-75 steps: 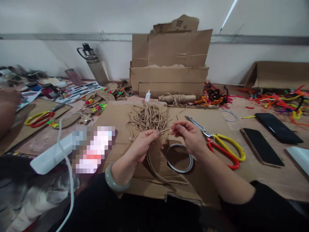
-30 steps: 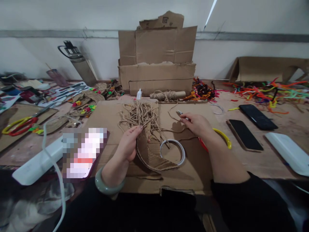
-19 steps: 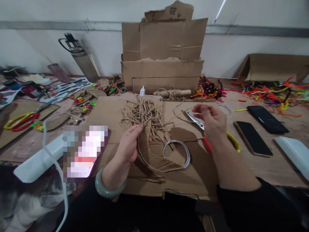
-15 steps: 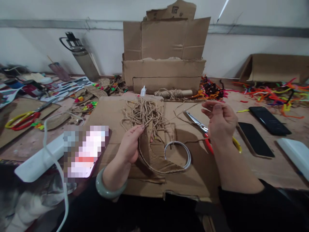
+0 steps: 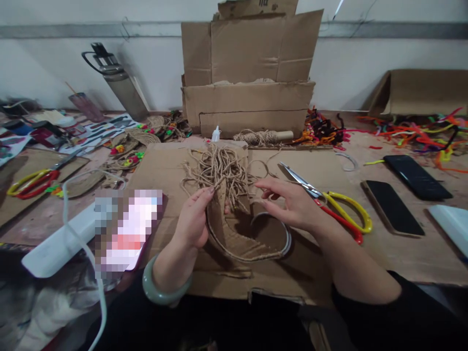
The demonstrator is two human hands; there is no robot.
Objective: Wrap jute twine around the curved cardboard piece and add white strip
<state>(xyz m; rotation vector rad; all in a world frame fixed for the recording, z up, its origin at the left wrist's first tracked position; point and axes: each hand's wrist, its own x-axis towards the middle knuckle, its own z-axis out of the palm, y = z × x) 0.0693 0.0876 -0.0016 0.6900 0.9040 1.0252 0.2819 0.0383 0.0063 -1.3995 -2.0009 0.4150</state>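
My left hand (image 5: 193, 214), a pale green bangle on its wrist, pinches the upper left edge of a brown cardboard cutout (image 5: 234, 239). Jute twine (image 5: 228, 252) runs along the cutout's lower edge. A white wire-like ring (image 5: 288, 239) curves round its right end. Just above the pinch lies a tangled bundle of jute strands (image 5: 223, 165), partly covering the cutout. My right hand (image 5: 288, 200) hovers over the ring's upper side, thumb and fingers apart, fingertips close to loose twine. Behind its wrist rest open-handled scissors (image 5: 329, 207) with red and yellow grips.
A cardboard sheet (image 5: 164, 165) lies under the work. Left are a phone (image 5: 133, 229), a white power strip (image 5: 69, 234) with cable, and more scissors (image 5: 36, 183). Two dark phones lie right. Behind stand a glue bottle (image 5: 216, 134), a twine roll (image 5: 261, 136) and a cardboard box (image 5: 248, 102).
My right hand has come down and left from above the scissors to beside the twine bundle, its fingers now more apart. My left hand keeps its pinch. The view has shifted slightly.
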